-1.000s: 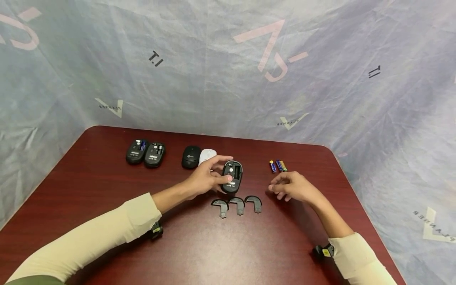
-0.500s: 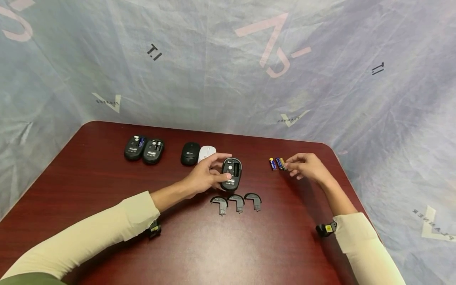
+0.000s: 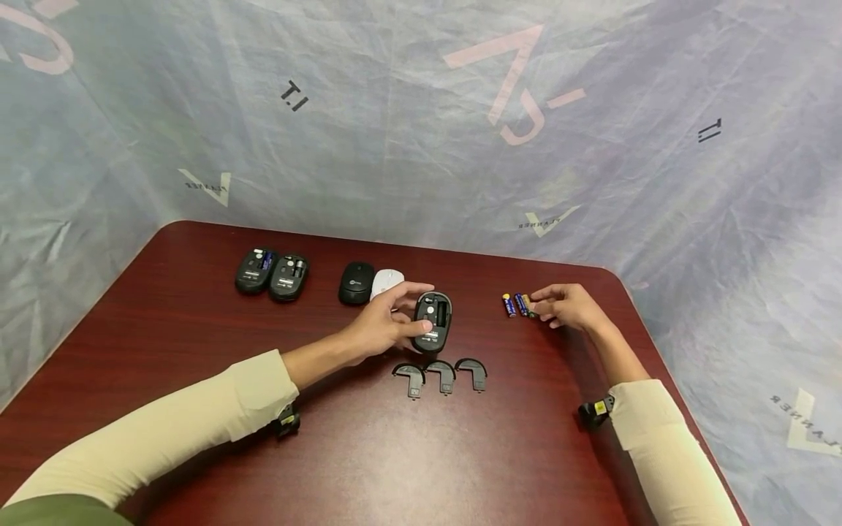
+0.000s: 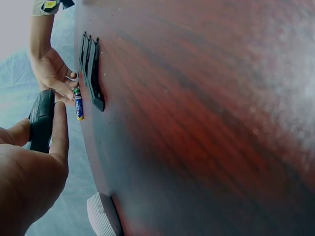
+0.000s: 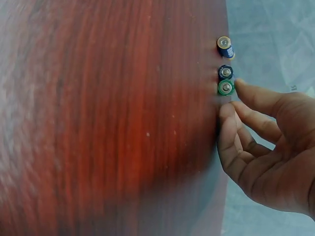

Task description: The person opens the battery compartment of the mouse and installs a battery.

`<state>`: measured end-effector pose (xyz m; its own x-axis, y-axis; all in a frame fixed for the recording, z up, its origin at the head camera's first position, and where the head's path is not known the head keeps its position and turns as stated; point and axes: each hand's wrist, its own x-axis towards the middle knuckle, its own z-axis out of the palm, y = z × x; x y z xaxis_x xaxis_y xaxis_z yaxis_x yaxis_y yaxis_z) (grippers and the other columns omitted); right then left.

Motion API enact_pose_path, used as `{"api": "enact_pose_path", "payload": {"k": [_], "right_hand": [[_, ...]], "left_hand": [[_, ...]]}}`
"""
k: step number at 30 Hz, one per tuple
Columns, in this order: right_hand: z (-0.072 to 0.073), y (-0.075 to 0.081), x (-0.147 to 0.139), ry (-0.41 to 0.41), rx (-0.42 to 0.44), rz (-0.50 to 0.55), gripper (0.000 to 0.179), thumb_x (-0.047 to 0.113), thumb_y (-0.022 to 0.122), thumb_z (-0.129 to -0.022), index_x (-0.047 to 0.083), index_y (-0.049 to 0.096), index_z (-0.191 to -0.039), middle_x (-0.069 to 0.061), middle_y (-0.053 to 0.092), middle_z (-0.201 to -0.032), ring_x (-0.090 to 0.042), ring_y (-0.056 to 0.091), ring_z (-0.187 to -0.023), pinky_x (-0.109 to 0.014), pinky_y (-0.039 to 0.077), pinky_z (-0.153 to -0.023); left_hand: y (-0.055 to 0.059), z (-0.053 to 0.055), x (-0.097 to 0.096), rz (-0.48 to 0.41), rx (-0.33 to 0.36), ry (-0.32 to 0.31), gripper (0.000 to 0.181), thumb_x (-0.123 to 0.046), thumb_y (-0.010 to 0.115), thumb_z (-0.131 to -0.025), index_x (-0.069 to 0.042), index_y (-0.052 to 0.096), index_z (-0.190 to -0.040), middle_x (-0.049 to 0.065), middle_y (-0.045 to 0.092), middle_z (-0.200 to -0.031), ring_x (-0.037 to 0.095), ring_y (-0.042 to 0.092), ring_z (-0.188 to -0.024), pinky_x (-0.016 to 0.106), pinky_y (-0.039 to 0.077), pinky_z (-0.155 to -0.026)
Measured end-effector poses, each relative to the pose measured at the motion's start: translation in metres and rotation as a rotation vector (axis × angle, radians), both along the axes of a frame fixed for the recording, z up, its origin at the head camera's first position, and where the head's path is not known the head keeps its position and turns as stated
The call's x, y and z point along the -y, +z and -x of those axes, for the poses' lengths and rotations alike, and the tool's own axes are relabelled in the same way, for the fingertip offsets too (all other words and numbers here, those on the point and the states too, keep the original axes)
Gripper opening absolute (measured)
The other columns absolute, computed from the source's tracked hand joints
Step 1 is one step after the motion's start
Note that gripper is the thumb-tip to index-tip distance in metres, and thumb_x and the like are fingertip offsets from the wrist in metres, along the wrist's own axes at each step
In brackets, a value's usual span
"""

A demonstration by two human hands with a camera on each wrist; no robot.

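Near the table edge (image 3: 473, 258) the right hand (image 3: 569, 306) reaches a battery (image 5: 226, 87), pinch unclear; the left hand (image 3: 385, 321) grips an open-compartment mouse (image 3: 437, 332).

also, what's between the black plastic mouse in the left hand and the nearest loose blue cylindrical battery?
In the head view, only bare glossy dark-red tabletop shows between the held black plastic mouse and that blue battery.

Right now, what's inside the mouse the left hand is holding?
The mouse in the left hand has an open, dark battery slot with no battery showing. The thumb covers part of the underside, and anything deeper inside is hidden.
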<state>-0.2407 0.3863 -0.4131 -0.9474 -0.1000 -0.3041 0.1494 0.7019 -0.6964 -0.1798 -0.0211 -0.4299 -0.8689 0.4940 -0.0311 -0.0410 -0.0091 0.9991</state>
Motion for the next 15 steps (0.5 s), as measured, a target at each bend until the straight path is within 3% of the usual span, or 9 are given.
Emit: {"api": "enact_pose_path", "payload": {"k": [8,15], "right_hand": [[0.0022,-0.0038,-0.0011,-0.014,-0.011,-0.019,0.042,0.017,0.074,-0.111,-0.009,0.069,-0.143,-0.001,0.079,-0.097,-0.011,0.068,-0.084,-0.026,0.063,-0.067],[0.0021,-0.0007,-0.0081,-0.019,-0.017,-0.021,0.041,0.017,0.063,-0.116,-0.012,0.066,-0.145,-0.006,0.078,-0.102,-0.010,0.067,-0.084,-0.025,0.064,-0.069]], "left_hand": [[-0.0007,-0.0020,-0.0019,-0.012,0.021,-0.004,0.071,0.005,0.078,-0.103,-0.015,0.053,-0.166,0.028,0.067,-0.142,0.018,0.081,-0.095,0.050,0.074,-0.080],[0.0004,-0.0031,-0.0026,-0.024,0.032,0.004,0.071,0.007,0.078,-0.102,-0.015,0.053,-0.166,0.027,0.067,-0.142,0.019,0.080,-0.095,0.048,0.074,-0.079]]}}
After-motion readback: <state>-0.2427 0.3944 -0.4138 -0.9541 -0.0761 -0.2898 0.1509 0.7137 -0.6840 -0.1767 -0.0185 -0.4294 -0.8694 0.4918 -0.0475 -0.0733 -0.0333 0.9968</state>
